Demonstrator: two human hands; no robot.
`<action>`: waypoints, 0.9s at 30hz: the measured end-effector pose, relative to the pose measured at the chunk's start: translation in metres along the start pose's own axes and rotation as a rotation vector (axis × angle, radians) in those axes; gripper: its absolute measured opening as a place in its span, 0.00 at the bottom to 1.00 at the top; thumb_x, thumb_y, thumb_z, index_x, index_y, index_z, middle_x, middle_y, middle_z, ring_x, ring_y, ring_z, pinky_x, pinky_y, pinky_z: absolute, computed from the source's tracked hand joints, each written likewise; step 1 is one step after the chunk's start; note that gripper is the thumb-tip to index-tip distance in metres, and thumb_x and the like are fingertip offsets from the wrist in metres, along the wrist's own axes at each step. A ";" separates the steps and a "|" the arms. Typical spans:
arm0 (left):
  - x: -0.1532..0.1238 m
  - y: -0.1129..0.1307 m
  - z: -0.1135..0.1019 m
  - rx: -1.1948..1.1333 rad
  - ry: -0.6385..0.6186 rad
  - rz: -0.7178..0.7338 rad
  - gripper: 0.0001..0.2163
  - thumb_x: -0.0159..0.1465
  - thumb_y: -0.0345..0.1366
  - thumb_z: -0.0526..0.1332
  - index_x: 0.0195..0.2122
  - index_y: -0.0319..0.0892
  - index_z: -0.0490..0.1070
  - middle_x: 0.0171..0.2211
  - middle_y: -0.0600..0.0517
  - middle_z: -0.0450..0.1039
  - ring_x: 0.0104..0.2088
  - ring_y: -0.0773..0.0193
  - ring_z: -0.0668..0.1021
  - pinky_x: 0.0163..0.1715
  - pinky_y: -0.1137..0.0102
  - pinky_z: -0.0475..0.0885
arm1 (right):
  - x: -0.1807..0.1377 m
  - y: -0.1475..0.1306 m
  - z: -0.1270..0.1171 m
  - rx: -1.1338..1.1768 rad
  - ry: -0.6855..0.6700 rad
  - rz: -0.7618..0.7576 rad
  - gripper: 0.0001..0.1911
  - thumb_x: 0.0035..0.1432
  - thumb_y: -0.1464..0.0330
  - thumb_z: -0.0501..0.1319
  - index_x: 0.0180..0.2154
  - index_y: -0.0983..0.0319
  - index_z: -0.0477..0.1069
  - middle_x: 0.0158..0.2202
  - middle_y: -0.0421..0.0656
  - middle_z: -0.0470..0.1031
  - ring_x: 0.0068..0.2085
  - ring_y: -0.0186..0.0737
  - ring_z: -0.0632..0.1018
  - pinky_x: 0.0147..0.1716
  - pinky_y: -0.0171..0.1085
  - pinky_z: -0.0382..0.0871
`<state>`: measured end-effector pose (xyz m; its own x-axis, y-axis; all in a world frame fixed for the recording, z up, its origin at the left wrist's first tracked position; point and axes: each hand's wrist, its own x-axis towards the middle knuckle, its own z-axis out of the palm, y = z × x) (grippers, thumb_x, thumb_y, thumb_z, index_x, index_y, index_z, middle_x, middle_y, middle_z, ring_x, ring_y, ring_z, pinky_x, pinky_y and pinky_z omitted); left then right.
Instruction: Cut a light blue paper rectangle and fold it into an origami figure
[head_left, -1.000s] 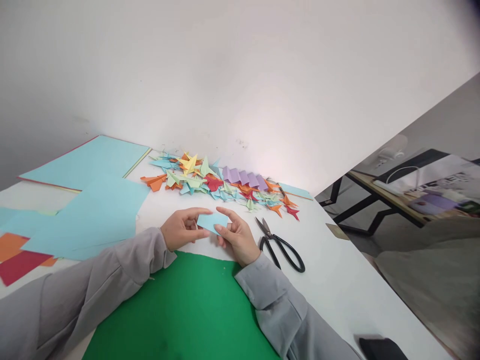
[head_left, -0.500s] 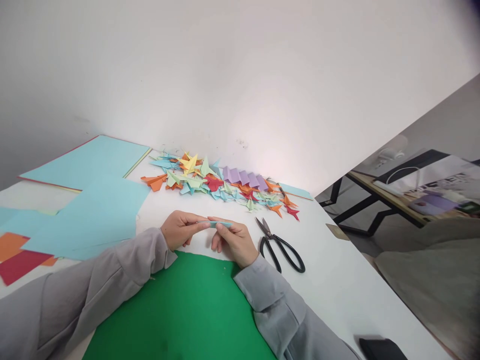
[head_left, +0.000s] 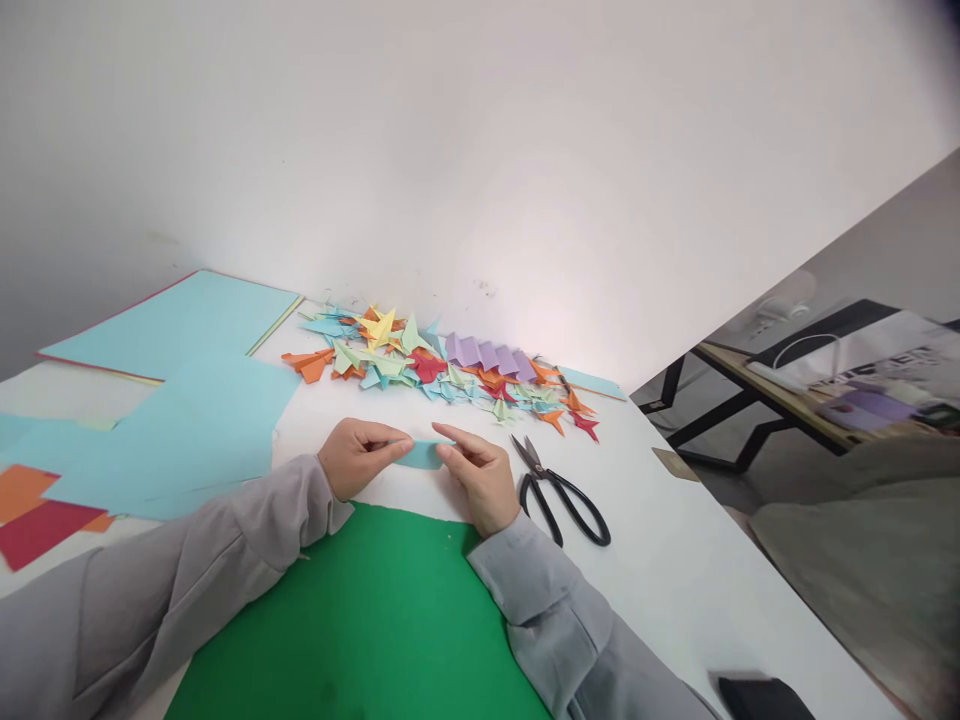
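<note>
nearest: green sheet (head_left: pixel 360 620), its far edge just short of the hands. beyond it, over the white table (head_left: pixel 660 560), a small blue paper strip (head_left: pixel 421 455) spans the gap between both hands; can't tell whether it touches the tabletop.

left hand (head_left: pixel 358 458): thumb and forefinger pinching the strip's left end. right hand (head_left: pixel 481 478): thumb on the right end, forefinger raised clear of the thumb; whether other fingers press from behind is hidden.

handling, my judgement: keep both ends level, edges lined up, grip light; thumb pressure should run evenly along the strip, lest it skew or buckle.

long axis runs left-right, roughly crosswise to the person, one end toward each hand; no distinct tip shows.

right of the right hand: black-handled scissors (head_left: pixel 538 468), blades slightly parted, tips pointing away. farther off: heap of folded paper pieces (head_left: pixel 427 368) along the wall (head_left: pixel 450 150).
</note>
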<state>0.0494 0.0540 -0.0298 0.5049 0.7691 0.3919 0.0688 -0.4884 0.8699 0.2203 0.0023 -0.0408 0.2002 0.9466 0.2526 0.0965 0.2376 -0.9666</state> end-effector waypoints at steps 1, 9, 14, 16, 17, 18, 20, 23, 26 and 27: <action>0.000 0.000 0.000 0.037 0.013 0.046 0.10 0.57 0.37 0.58 0.28 0.37 0.78 0.16 0.56 0.63 0.19 0.71 0.65 0.20 0.75 0.60 | 0.000 0.000 0.000 0.008 0.009 -0.018 0.13 0.44 0.63 0.67 0.35 0.57 0.77 0.20 0.36 0.66 0.23 0.32 0.67 0.21 0.32 0.58; -0.004 0.002 0.003 0.221 0.117 0.284 0.06 0.56 0.33 0.62 0.28 0.39 0.77 0.17 0.59 0.52 0.18 0.73 0.60 0.18 0.75 0.54 | -0.002 -0.005 0.006 0.051 -0.113 -0.069 0.02 0.45 0.68 0.66 0.26 0.57 0.78 0.24 0.40 0.73 0.28 0.35 0.71 0.25 0.34 0.61; -0.005 -0.001 0.004 0.242 0.142 0.358 0.04 0.56 0.32 0.62 0.27 0.39 0.76 0.17 0.59 0.52 0.18 0.73 0.59 0.17 0.76 0.54 | -0.003 -0.004 0.007 0.047 -0.135 -0.106 0.03 0.45 0.69 0.67 0.27 0.56 0.78 0.26 0.40 0.73 0.30 0.36 0.72 0.30 0.36 0.65; -0.006 -0.002 0.004 0.242 0.131 0.377 0.04 0.56 0.32 0.62 0.27 0.39 0.76 0.17 0.59 0.53 0.17 0.74 0.60 0.17 0.76 0.54 | -0.004 -0.004 0.007 0.034 -0.149 -0.114 0.03 0.44 0.69 0.67 0.27 0.56 0.78 0.27 0.41 0.73 0.31 0.37 0.72 0.32 0.37 0.66; -0.006 -0.002 0.005 0.243 0.124 0.386 0.05 0.56 0.31 0.61 0.27 0.39 0.76 0.17 0.59 0.53 0.17 0.74 0.59 0.17 0.76 0.53 | -0.004 -0.004 0.007 0.025 -0.153 -0.118 0.03 0.44 0.69 0.68 0.26 0.56 0.78 0.27 0.41 0.73 0.31 0.37 0.72 0.33 0.38 0.66; -0.006 -0.002 0.005 0.247 0.115 0.393 0.05 0.57 0.31 0.61 0.27 0.39 0.76 0.17 0.59 0.53 0.17 0.74 0.59 0.17 0.76 0.53 | -0.004 -0.005 0.007 0.016 -0.156 -0.122 0.02 0.44 0.69 0.68 0.26 0.56 0.77 0.27 0.41 0.73 0.31 0.37 0.72 0.34 0.38 0.66; -0.007 -0.001 0.005 0.253 0.100 0.396 0.05 0.57 0.31 0.60 0.26 0.39 0.75 0.17 0.59 0.53 0.17 0.74 0.59 0.17 0.76 0.53 | -0.004 -0.005 0.007 0.012 -0.163 -0.131 0.01 0.45 0.69 0.67 0.25 0.56 0.77 0.27 0.41 0.73 0.31 0.37 0.72 0.35 0.38 0.67; -0.007 0.001 0.004 0.255 0.067 0.396 0.06 0.58 0.30 0.59 0.26 0.39 0.75 0.17 0.59 0.54 0.17 0.74 0.59 0.17 0.76 0.53 | -0.004 -0.005 0.007 0.033 -0.188 -0.133 0.01 0.46 0.69 0.67 0.24 0.57 0.76 0.26 0.40 0.73 0.31 0.37 0.72 0.35 0.38 0.66; -0.007 0.003 0.004 0.252 0.030 0.401 0.07 0.58 0.30 0.59 0.25 0.38 0.75 0.17 0.59 0.54 0.17 0.74 0.60 0.17 0.76 0.53 | -0.004 -0.006 0.007 0.049 -0.212 -0.122 0.02 0.46 0.69 0.67 0.24 0.57 0.76 0.26 0.40 0.73 0.30 0.36 0.72 0.34 0.37 0.66; -0.007 0.003 0.004 0.253 0.031 0.399 0.07 0.58 0.30 0.59 0.25 0.38 0.74 0.17 0.59 0.54 0.17 0.74 0.60 0.17 0.76 0.54 | -0.004 -0.006 0.007 0.049 -0.212 -0.118 0.02 0.46 0.69 0.67 0.24 0.58 0.76 0.25 0.40 0.73 0.29 0.36 0.72 0.34 0.37 0.66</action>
<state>0.0494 0.0455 -0.0308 0.5090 0.5111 0.6926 0.0842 -0.8303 0.5509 0.2117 -0.0015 -0.0366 -0.0193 0.9352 0.3537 0.0589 0.3542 -0.9333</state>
